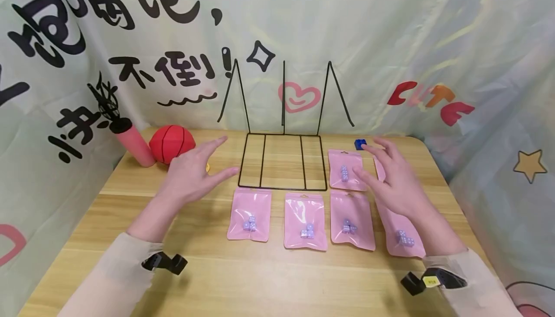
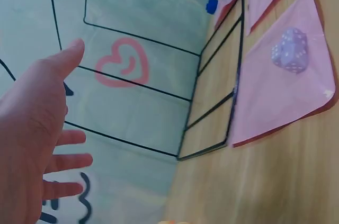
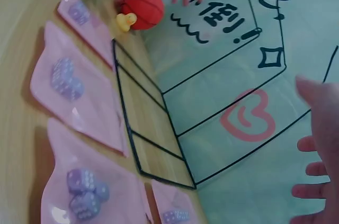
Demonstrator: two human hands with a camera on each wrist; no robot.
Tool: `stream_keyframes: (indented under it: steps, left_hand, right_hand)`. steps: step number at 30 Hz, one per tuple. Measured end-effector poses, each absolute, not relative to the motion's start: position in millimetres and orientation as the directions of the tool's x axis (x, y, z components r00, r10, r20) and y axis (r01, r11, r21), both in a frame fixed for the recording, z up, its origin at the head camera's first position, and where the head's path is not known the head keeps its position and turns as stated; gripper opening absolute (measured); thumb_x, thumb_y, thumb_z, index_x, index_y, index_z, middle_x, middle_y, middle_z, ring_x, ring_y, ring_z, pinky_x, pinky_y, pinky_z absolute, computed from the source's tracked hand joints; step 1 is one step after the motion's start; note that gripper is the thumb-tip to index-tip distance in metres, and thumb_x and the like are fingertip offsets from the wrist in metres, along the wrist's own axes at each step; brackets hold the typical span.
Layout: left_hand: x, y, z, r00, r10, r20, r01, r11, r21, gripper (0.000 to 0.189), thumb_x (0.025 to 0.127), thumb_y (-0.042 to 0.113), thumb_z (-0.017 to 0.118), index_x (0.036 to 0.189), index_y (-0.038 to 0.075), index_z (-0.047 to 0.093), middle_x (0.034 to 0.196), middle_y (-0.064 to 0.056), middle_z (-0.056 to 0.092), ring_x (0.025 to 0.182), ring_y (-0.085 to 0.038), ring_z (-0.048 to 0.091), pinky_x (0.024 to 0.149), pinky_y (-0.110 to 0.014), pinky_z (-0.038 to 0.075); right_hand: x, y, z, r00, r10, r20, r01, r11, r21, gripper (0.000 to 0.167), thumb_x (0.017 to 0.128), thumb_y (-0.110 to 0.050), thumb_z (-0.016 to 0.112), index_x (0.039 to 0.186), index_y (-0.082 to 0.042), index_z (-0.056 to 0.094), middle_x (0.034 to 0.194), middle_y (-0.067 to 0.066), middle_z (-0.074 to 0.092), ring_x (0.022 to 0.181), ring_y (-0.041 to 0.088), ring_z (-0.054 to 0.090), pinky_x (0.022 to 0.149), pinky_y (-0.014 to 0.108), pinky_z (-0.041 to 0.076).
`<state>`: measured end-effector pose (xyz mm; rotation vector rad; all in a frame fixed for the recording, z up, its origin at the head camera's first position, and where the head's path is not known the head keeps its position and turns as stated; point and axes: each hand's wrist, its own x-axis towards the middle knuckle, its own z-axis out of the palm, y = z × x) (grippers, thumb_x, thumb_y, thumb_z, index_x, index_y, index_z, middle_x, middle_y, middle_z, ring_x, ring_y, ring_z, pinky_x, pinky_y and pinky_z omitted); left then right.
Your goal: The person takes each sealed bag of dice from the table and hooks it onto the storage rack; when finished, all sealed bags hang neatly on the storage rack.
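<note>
Vase, pink, stands L of & beyond L hand, w/ red ball just beside it (yellow duck by the ball, clearest from R wrist cam). L hand is raised, thumb spread, fingers approx. straight. Betw. hands: black wire rack, w/ three pink dice pouches on its near side. Back pouch is near thumb of R hand; blue block just past R fingertips. R hand, fingers loosely bent, partly hides far-R pouch from head cam. Hands well apart, both up off table.
</note>
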<state>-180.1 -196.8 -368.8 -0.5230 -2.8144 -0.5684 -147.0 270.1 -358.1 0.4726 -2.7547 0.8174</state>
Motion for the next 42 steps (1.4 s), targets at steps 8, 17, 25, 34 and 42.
stream_keyframes:
  steps: [8,17,25,34,42]
  left_hand:
    - [-196,-194,-404,-0.925,0.345,0.160,0.377,0.782,0.495,0.083,0.094,0.068,0.068,0.159,0.019,0.051,0.158,-0.009,0.053,0.145,-0.038,0.048,0.117,-0.060,0.040]
    - [-214,-194,-438,-0.904,0.412,0.117,0.401,0.717,0.570,0.067,0.099,0.039,0.077,0.154,0.006,0.055,0.157,-0.014,0.053,0.147,-0.038,0.045,0.121,-0.058,0.034]
    - [-224,-193,-461,-0.881,0.469,0.057,0.421,0.724,0.547,0.069,0.102,0.042,0.073,0.155,0.004,0.052,0.162,-0.017,0.045,0.149,-0.037,0.043,0.122,-0.053,0.034]
    - [-225,-189,-468,-0.859,0.510,0.042,0.464,0.743,0.483,0.059,0.102,0.036,0.075,0.147,0.001,0.061,0.157,-0.018,0.051,0.144,-0.039,0.048,0.118,-0.054,0.039]
    - [-231,-186,-470,-0.839,0.542,0.036,0.497,0.739,0.455,0.061,0.102,0.039,0.073,0.149,0.001,0.059,0.157,-0.015,0.051,0.146,-0.036,0.047,0.119,-0.052,0.038]
  right_hand:
    - [-159,275,-364,-0.961,-0.140,0.237,-0.273,0.608,-0.746,0.051,0.105,-0.025,0.069,0.149,-0.002,0.056,0.149,0.021,0.050,0.126,0.047,0.058,0.097,0.038,0.057]
    - [-173,289,-375,-0.998,-0.040,0.038,-0.053,0.506,-0.861,0.060,0.106,-0.036,0.068,0.153,-0.001,0.052,0.144,0.024,0.058,0.100,0.007,0.068,0.081,0.015,0.057]
    - [-183,298,-390,-0.993,-0.016,-0.116,0.091,0.520,-0.849,0.070,0.103,-0.045,0.069,0.157,-0.006,0.048,0.154,0.019,0.053,0.125,0.033,0.060,0.088,0.014,0.052]
    - [-191,301,-405,-0.986,0.026,-0.162,0.151,0.534,-0.832,0.063,0.105,-0.034,0.069,0.156,-0.003,0.050,0.153,0.020,0.054,0.133,0.037,0.054,0.092,0.025,0.055]
    - [-193,309,-416,-0.984,0.055,-0.171,0.171,0.579,-0.797,0.057,0.106,-0.031,0.068,0.151,0.001,0.053,0.149,0.024,0.053,0.132,0.042,0.053,0.086,0.027,0.057]
